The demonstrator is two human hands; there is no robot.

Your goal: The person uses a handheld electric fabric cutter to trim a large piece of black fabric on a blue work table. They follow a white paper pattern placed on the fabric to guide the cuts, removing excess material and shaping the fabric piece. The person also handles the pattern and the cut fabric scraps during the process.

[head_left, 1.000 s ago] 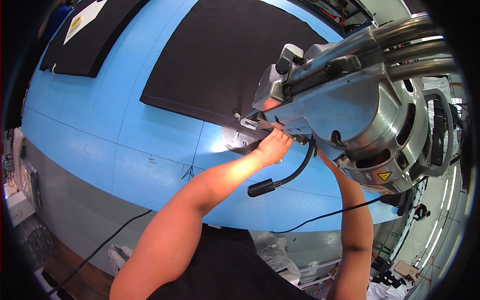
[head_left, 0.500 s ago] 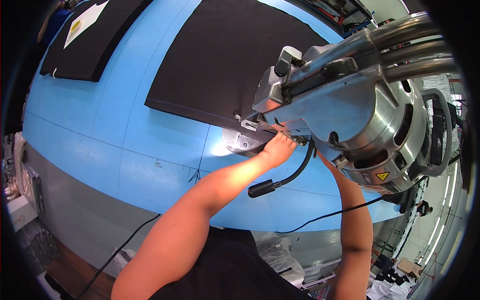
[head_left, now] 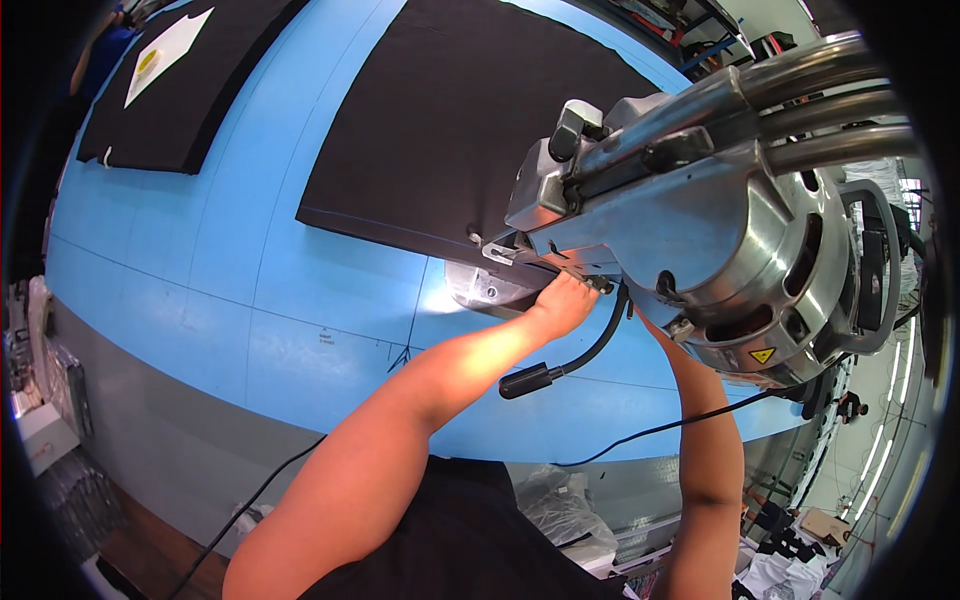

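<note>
at the machine point(head_left: 690, 225), left hand point(head_left: 568, 303), grip unclear; right hand hidden; below, clear bag point(head_left: 570, 512), contents indistinct.

A fabric-cutting workshop: thick layers of black cloth point(head_left: 430, 120) lie on a broad blue worktable point(head_left: 210, 240), beside a large metal motorised cutting machine point(head_left: 690, 215). Farther off, white textiles point(head_left: 785, 576) sit heaped beneath long strip lights point(head_left: 874, 481).

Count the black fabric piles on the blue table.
2: the left pile, upper left, bearing a white sheet; the middle pile, upper centre, partly behind the machine, which may hide more.
</note>
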